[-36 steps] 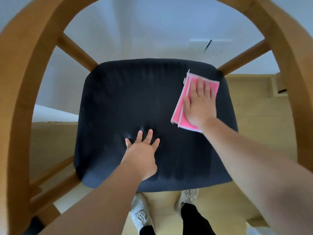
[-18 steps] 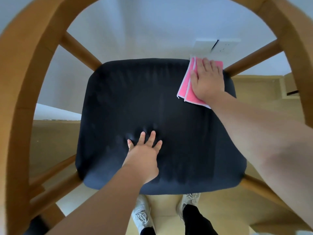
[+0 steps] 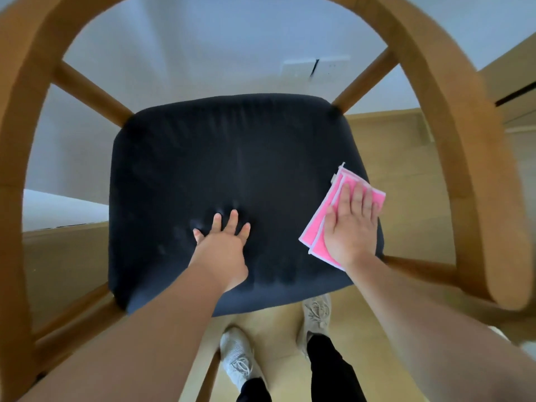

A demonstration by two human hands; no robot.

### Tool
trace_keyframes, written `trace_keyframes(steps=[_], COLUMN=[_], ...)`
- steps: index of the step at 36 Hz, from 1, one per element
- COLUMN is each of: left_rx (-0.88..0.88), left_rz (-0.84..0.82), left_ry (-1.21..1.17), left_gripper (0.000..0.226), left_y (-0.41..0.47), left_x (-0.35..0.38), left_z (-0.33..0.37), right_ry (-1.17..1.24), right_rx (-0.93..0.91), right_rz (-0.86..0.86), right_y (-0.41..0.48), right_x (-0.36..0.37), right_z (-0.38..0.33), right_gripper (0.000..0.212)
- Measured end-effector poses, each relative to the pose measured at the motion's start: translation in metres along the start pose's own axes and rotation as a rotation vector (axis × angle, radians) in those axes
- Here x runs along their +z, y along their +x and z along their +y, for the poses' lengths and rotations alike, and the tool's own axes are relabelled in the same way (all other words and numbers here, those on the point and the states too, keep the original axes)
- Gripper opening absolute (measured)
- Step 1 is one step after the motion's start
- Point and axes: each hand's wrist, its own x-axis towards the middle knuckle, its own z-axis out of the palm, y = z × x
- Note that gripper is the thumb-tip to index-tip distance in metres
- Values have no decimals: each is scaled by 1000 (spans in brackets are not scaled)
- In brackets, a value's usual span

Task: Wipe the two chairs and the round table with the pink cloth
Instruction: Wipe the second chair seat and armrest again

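A: What are the hands doing?

B: The right hand (image 3: pixel 351 224) is lying flat, fingers extended and together, pressing down on the pink cloth (image 3: pixel 319 227). Not gripping it, just palm and fingers on top.

A: And the cloth is sitting where?

B: Folded, resting on the dark seat cushion (image 3: pixel 203 169) at its right edge, nearer the front corner. One corner of the cloth is overhanging the cushion's right side slightly. White edging is showing along the folds.

A: The left hand?

B: The left hand (image 3: pixel 223 245) is open, fingers spread, pushing into the cushion near its front centre. The fabric is dimpling around the fingertips. It is holding nothing, and is well apart from the cloth.

A: The chair itself?

B: The chair's wooden frame (image 3: pixel 452 158) is curving around the seat, an arched rail running from the left side over the top to the right. Slanted spindles are joining rail to seat at both back corners.

A: Anything below?

B: Two light sneakers (image 3: pixel 237 355) with dark trouser legs are standing on the pale floor (image 3: pixel 406 158) just in front of the seat.
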Motion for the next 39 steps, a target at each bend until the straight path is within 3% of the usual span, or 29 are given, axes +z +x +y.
trace_keyframes(steps=[5,10,17,27,39], left_rx=[1,2,6,-3,-6], left_rz=[17,28,22,-9,-18], left_ry=[14,24,50,66,34], left_gripper=[85,85,84,84,85], left_y=[0,0,1,3,3], left_x=[2,3,6,5,3], left_z=[1,2,3,4,1], right_ry=[3,-29,-29,-86,-11], right_rx=[49,51,78,-71,-100], right_rz=[-31,-31,30,96,109], right_y=[-52,-45,29,149,151], right_x=[16,12,-7,-42,-41], right_z=[16,14,-6,-48,-45], right_gripper=[74,77,65,67,64])
